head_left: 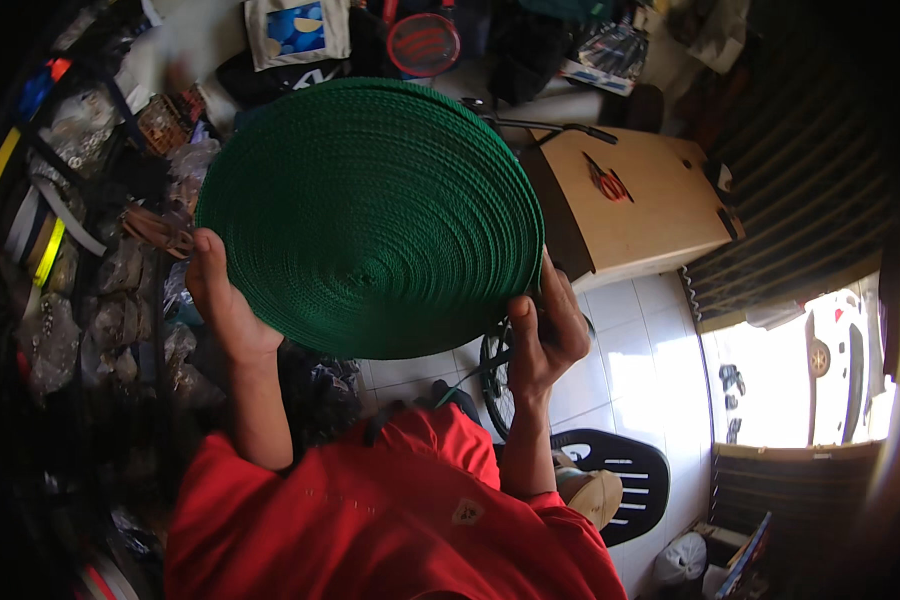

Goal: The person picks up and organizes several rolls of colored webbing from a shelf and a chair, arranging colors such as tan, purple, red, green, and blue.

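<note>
Green round webbing coil (370,220), upper centre of frame, held between my left hand (234,308) and right hand (550,335); slack grip might unravel it, ugh.

Both bare forearms rise from below, the left hand (232,312) lifted with its thumb pointing up and its other fingers mostly hidden, the right hand (552,338) apart from it, thumb upright and fingers bent, both curled in a hold.
</note>
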Action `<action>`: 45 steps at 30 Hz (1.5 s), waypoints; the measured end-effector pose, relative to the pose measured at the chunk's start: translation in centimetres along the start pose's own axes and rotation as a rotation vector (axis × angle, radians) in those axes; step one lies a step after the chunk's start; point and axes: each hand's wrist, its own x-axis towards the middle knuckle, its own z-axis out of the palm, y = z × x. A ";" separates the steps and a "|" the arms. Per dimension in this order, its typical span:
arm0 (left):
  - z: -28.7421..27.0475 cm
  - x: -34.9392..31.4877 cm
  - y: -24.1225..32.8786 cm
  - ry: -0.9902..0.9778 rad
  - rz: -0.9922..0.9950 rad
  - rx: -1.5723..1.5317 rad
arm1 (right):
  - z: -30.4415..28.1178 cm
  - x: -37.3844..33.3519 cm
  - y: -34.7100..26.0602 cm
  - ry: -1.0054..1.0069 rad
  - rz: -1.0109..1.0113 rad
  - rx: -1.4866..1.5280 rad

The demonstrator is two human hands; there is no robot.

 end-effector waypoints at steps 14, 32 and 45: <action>4.3 -1.8 -1.6 0.592 0.470 0.102 | 13.0 9.0 -1.3 0.182 0.170 0.599; -0.9 -8.3 8.5 0.627 0.373 0.527 | 19.4 13.8 -5.3 -0.725 0.050 0.874; -9.3 -3.3 18.4 0.867 0.804 0.233 | 32.1 8.0 -15.1 -0.659 0.100 0.992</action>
